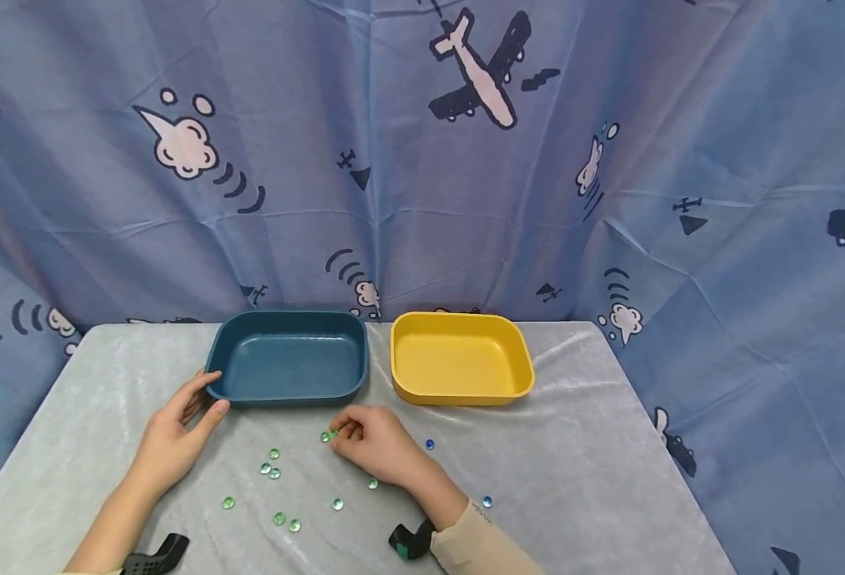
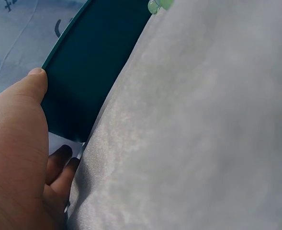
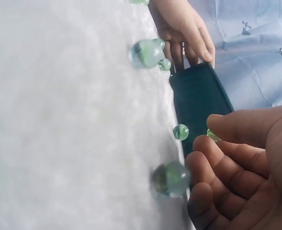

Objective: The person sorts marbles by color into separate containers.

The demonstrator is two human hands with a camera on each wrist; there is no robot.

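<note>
A dark blue tray (image 1: 289, 391) and a yellow tray (image 1: 458, 391) stand side by side at the back of the grey-covered table (image 1: 573, 447). My left hand (image 1: 207, 395) holds the blue tray's front left corner, thumb (image 2: 33, 84) on the front wall (image 2: 93, 62) and fingers round the side. My right hand (image 1: 336, 435) lies just in front of the blue tray and pinches a small green bead (image 3: 213, 136) between thumb and forefinger. Another green bead (image 3: 181, 132) lies right beside it. Several green beads (image 1: 271, 471) lie scattered between my hands.
Both trays look empty. Two blue beads (image 1: 430, 444) (image 1: 486, 501) lie to the right of my right hand. A blue curtain (image 1: 422, 160) printed with planes and clouds hangs behind the table. Black wrist mounts (image 1: 156, 555) (image 1: 411, 539) show at the near edge.
</note>
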